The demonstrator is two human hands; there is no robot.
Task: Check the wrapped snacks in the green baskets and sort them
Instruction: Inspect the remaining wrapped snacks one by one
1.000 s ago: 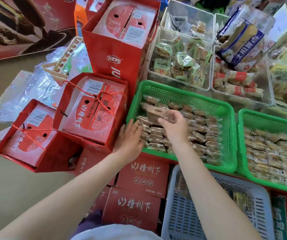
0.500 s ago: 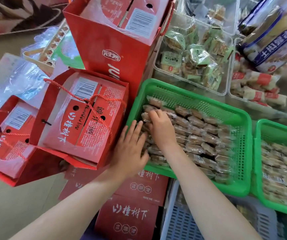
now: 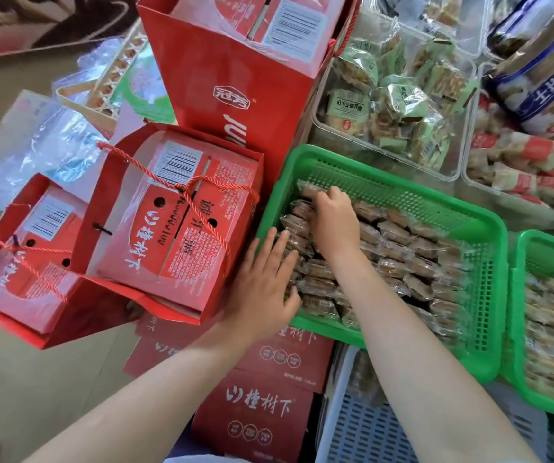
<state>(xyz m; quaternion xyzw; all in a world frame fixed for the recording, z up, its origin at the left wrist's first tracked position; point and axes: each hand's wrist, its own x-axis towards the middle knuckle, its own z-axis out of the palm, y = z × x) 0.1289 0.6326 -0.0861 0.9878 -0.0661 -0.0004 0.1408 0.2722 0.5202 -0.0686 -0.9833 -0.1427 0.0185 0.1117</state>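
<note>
A green basket (image 3: 386,182) holds rows of brown snacks in clear wrappers (image 3: 402,252). My left hand (image 3: 262,282) lies flat with straight fingers over the basket's left rim and the nearest snacks. My right hand (image 3: 334,222) reaches into the far left corner of the basket, where its curled fingers pinch a wrapped snack (image 3: 305,192) in the back row. A second green basket (image 3: 516,295) at the right edge is full of paler wrapped snacks (image 3: 552,329).
Red gift bags with boxes (image 3: 175,228) (image 3: 32,262) stand left of the basket, a taller one (image 3: 235,78) behind. Clear bins hold green-wrapped (image 3: 386,105) and red-and-white snacks (image 3: 519,162). A grey-blue basket (image 3: 362,429) and red boxes (image 3: 259,409) lie below.
My right hand held a snack above the basket, lowered it into the pile, and has moved to the far left corner. My left hand has slid further onto the basket's rim.
</note>
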